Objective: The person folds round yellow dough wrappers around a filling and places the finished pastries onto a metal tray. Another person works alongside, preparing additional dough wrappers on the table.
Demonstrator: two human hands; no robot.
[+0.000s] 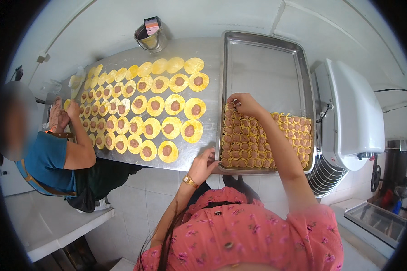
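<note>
Right hand pinching a dumpling | left hand, fingers apart, at tray | near half filled, wrappers remain!

no legible text or signs, phone screen too small to read

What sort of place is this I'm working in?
Probably a commercial kitchen: yellow rounds, many topped with filling, line a metal table, a large tray holds rows of filled pieces, and a bulky white appliance stands to the right.
</note>
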